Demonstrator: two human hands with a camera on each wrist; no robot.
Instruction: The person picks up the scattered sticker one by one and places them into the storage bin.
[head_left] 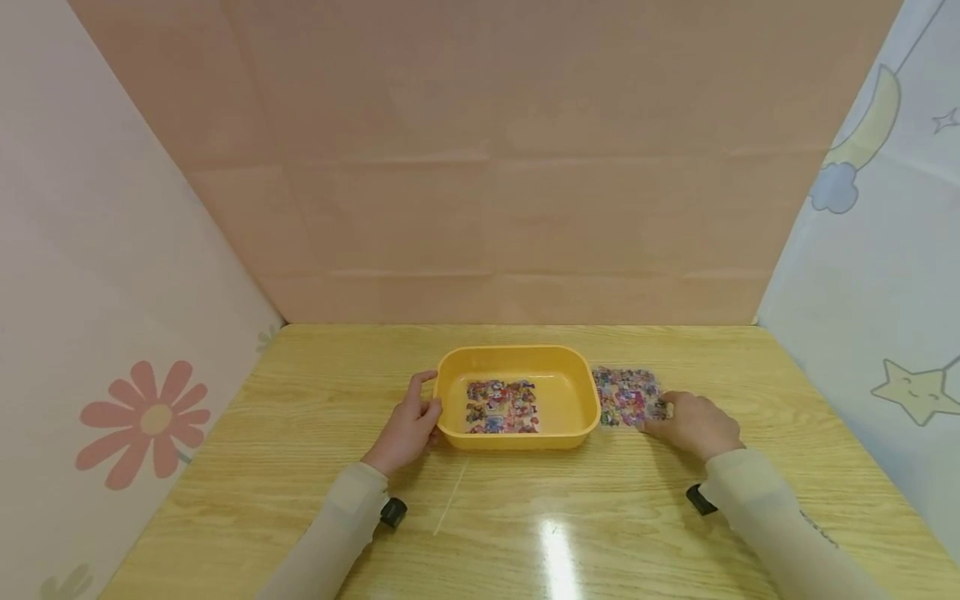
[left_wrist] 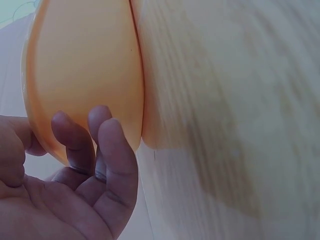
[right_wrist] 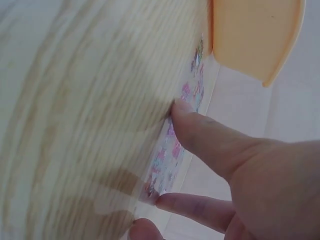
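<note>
only the head view shows a patterned sheet point(head_left: 502, 407) inside the smooth, round-cornered tub point(head_left: 517, 442); the left hand point(head_left: 402, 429) pinches its rim. beside it, the right hand point(head_left: 693, 425), thumb and 1 finger spread, touches a thin sheet point(head_left: 626, 396) on the grained table point(head_left: 517, 500).

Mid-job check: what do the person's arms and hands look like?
The hands are bare, without gloves. Long, pale cream sleeves cover the arms. A small black device shows at each wrist, and the right sleeve carries dark marks, too small to read.
</note>
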